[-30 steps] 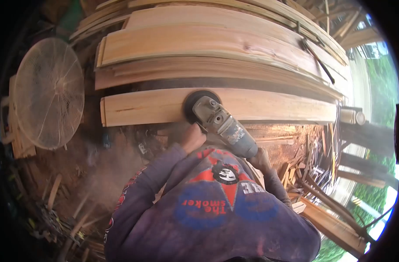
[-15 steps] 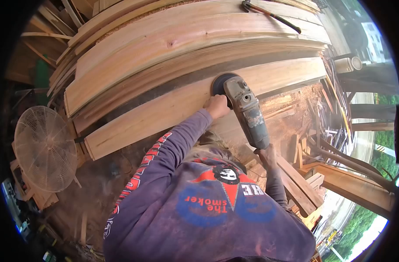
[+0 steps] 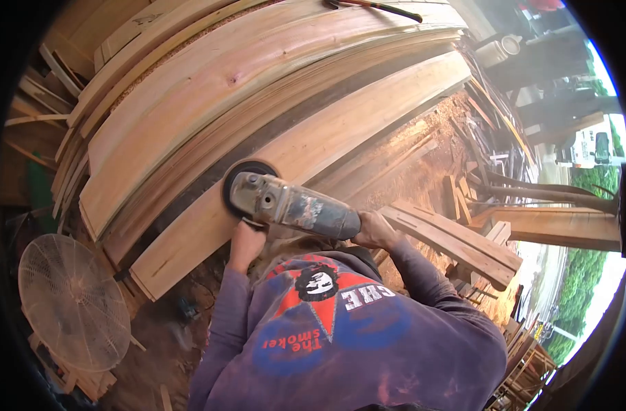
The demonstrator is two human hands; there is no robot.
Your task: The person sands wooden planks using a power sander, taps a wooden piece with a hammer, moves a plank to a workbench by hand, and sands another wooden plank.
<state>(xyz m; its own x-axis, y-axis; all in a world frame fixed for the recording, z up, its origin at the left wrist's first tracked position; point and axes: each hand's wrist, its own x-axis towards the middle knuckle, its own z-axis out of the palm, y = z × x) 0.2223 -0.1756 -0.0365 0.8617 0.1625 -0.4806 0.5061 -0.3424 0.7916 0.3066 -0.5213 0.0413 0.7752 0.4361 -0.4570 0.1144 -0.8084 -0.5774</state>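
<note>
Both of my hands are on a worn grey angle grinder (image 3: 313, 211) with a dark round sanding disc (image 3: 254, 166). The disc lies against the face of a long pale wooden board (image 3: 326, 137), toward its left half. My left hand (image 3: 247, 244) is closed around the side handle by the grinder's head; the handle itself is mostly hidden. Wrapped around the rear end of the grinder's body is my right hand (image 3: 376, 231). The grinder lies slantwise, its head to the left and its rear to the right.
Behind the board, wide planks (image 3: 217, 79) lie stacked, with a hammer (image 3: 388, 9) on top. A round caged fan (image 3: 73, 308) stands at the left. Wood offcuts (image 3: 456, 243) and sawdust (image 3: 409, 147) are to the right, beyond them a white pipe (image 3: 494, 53).
The grinder has slid left along the board with both hands on it, and its body has swung from steep to nearly level. The view has turned as well.
</note>
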